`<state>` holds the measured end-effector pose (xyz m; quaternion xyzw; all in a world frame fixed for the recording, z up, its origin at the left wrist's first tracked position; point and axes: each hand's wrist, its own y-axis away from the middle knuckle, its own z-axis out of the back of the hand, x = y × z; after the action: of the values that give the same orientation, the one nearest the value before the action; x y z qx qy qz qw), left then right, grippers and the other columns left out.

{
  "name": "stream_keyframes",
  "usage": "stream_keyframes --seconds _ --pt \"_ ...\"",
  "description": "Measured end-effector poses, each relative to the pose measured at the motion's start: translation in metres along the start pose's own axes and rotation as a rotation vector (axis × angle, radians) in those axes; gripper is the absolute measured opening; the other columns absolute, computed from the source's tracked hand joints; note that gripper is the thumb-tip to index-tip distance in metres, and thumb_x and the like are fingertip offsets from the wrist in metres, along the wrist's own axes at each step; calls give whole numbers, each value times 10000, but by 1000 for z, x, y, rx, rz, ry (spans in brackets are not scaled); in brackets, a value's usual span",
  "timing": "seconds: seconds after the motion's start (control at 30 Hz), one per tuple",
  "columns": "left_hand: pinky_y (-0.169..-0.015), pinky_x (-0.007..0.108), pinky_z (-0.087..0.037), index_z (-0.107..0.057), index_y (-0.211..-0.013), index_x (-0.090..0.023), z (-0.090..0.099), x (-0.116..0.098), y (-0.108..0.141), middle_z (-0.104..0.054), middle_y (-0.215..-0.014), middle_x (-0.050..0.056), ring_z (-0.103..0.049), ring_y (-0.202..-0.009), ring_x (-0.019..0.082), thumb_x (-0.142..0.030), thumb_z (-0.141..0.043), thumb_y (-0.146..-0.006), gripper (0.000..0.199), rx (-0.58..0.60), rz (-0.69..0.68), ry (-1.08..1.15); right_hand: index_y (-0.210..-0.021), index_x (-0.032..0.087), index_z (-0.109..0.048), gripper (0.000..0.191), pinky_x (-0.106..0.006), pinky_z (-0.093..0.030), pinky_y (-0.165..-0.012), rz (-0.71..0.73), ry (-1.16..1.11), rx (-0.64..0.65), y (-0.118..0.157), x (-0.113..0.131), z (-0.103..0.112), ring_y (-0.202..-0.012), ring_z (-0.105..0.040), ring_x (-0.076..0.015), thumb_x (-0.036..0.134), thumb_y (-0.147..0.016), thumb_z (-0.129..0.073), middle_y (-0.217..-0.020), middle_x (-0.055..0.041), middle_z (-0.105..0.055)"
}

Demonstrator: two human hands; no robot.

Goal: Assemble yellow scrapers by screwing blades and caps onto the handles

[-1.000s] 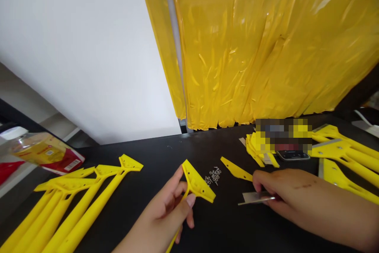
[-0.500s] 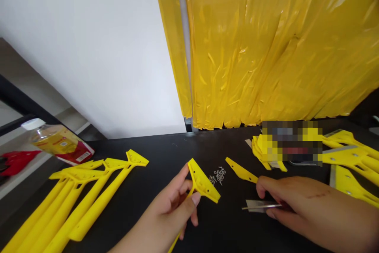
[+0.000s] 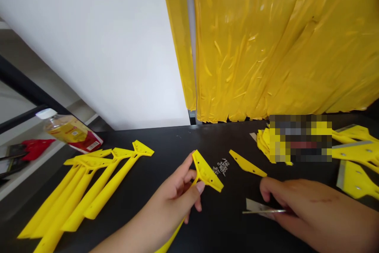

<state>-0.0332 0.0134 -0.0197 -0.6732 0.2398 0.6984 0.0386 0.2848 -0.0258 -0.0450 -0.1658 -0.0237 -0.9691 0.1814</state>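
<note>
Your left hand [image 3: 183,195] is wrapped round the handle [image 3: 207,173], its head raised beside the screws [image 3: 222,166], while your right hand [image 3: 310,201] pinches the blade [image 3: 254,205] near the loose plate [image 3: 247,163]. Should the blade slip in that pinch, its thin edge could nick your fingers; a low sweep of either hand could scatter the screws across the table [image 3: 166,142].

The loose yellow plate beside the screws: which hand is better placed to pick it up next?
Probably the right hand: it is close to the loose yellow plate, though it holds a metal blade. The left hand holds a yellow handle and is farther off, with screws in between.
</note>
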Motion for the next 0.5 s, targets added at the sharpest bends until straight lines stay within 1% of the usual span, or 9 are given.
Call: stream_keyframes --seconds 0.07,0.1,0.23,0.33,0.43,0.5 --pt "-481 207 -431 -147 -1681 -372 0 -1 0 -658 -1128 64 -614 -759 154 -417 -631 -1001 836 4 8 -12 -1104 352 -672 297 -326 -553 -628 5 17 -73 0 0 -1 -720 -774 -232 276 -826 -744 -860 42 -794" --pt "-486 210 -435 -143 -1682 -371 0 -1 0 -660 -1137 68 -614 -765 157 -415 -630 -1001 839 9 12 -15 -1135 349 -675 335 -337 -561 -634 17 30 -108 0 0 -2 -722 -782 -245 286 -817 -760 -872 34 -805" --pt "-482 213 -447 -138 -1687 -336 1 -2 0 -646 -1070 58 -611 -761 163 -424 -643 -988 867 6 23 -12 -1150 323 -707 344 -364 -584 -690 70 103 -196 8 0 -7 -754 -792 -272 311 -811 -763 -914 -6 -821" --pt "-474 209 -453 -152 -1686 -328 0 -3 0 -643 -1074 57 -616 -763 162 -417 -652 -981 870 3 30 -12 -1250 325 -687 422 -376 -584 -720 93 185 -212 14 1 -12 -782 -786 -279 322 -830 -723 -941 -19 -816" --pt "-460 201 -449 -194 -1677 -346 -3 -3 -1 -650 -1139 71 -622 -755 156 -400 -651 -981 835 -27 26 -9 -1300 315 -667 431 -405 -566 -693 138 300 -283 15 4 -14 -739 -776 -300 333 -870 -661 -927 -39 -817" --pt "-457 200 -456 -220 -1670 -356 -4 -4 -1 -646 -1137 71 -632 -758 160 -400 -649 -981 813 -43 29 -3 -1274 305 -677 397 -404 -542 -643 148 351 -348 13 9 -12 -693 -766 -314 350 -883 -629 -907 -57 -820"
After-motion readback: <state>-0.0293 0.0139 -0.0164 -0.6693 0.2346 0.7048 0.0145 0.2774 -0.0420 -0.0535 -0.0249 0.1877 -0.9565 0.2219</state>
